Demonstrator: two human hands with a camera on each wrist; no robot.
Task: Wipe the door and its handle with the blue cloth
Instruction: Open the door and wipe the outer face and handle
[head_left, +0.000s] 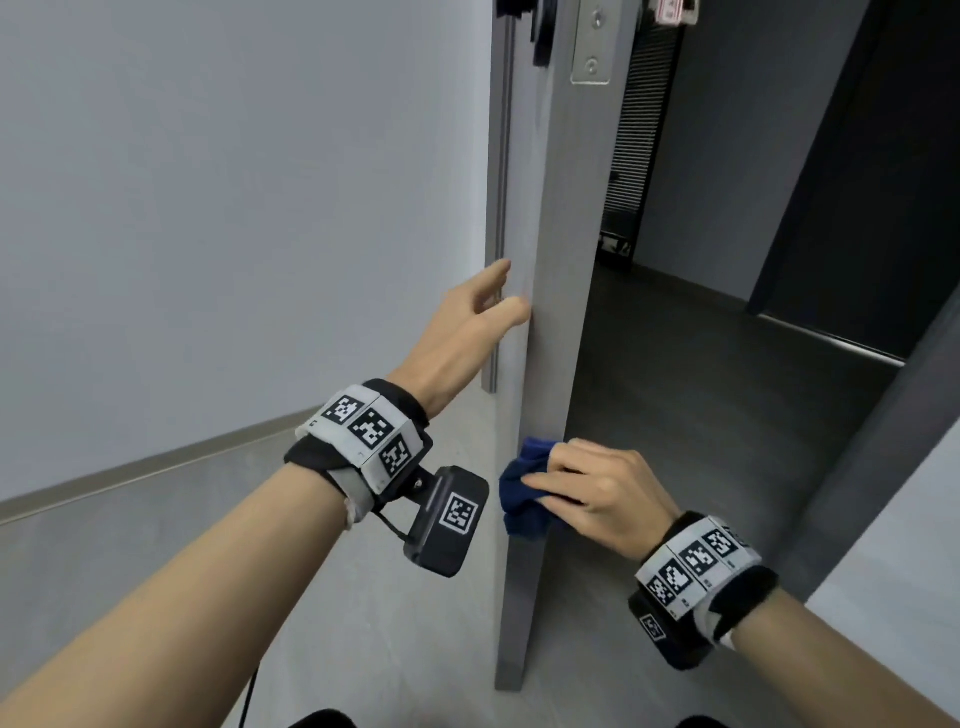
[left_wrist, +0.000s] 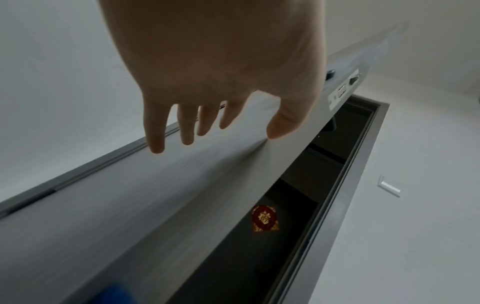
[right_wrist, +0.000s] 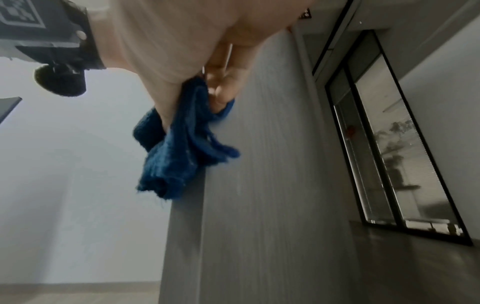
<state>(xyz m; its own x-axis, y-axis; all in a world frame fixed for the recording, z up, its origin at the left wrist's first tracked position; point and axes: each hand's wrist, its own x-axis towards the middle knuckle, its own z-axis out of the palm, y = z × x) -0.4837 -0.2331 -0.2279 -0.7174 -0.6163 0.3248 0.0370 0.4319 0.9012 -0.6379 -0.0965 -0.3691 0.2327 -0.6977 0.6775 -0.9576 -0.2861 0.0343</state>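
Note:
The grey door (head_left: 550, 312) stands open, its narrow edge towards me. My left hand (head_left: 475, 317) is flat on the door's near face with straight fingers (left_wrist: 155, 142), the thumb at the edge. Lower down, my right hand (head_left: 576, 483) grips the bunched blue cloth (head_left: 519, 488) against the door's edge. In the right wrist view the cloth (right_wrist: 179, 148) wraps round that edge, with the door (right_wrist: 259, 164) running down to the floor. A corner of the cloth (left_wrist: 109, 294) shows blurred in the left wrist view. The black handle (head_left: 540, 31) is partly in view at the top, by the metal latch plate (head_left: 592, 47).
A pale wall (head_left: 234, 208) with a skirting strip (head_left: 156, 467) lies to the left. Beyond the doorway is a dark room with a grey floor (head_left: 701, 415). The door frame (left_wrist: 337, 205) and a red ornament (left_wrist: 265, 218) show in the left wrist view.

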